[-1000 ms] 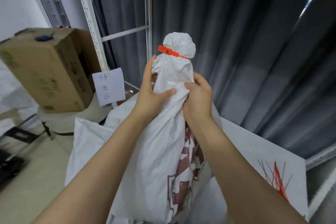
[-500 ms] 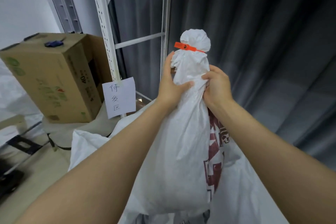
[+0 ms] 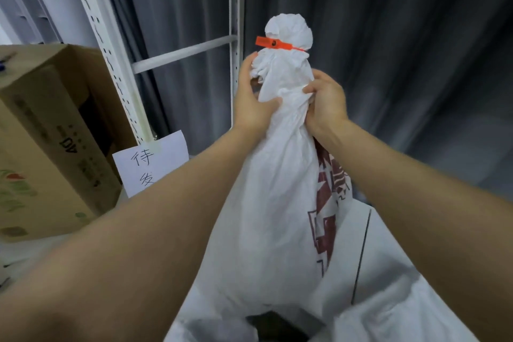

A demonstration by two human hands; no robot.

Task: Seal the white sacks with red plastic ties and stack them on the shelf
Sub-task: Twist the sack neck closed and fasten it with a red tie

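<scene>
A white sack (image 3: 272,203) with dark red print hangs upright in front of me, lifted clear of what lies below. Its gathered neck is closed by a red plastic tie (image 3: 273,44) just under the bunched top. My left hand (image 3: 251,100) grips the neck from the left, below the tie. My right hand (image 3: 324,104) grips the same neck from the right, fingers curled into the cloth. More white sacks (image 3: 388,300) lie below and to the right of it.
White shelf uprights (image 3: 236,36) and a crossbar (image 3: 183,53) stand behind the sack, with a grey curtain (image 3: 402,50) beyond. A cardboard box (image 3: 50,141) sits at the left. A paper label (image 3: 151,164) with handwriting is taped to the nearer upright.
Both hands have raised the tied sack and carried it rightward and closer to the shelf; its bottom now hangs free above the other sacks. The grip on the neck is unchanged.
</scene>
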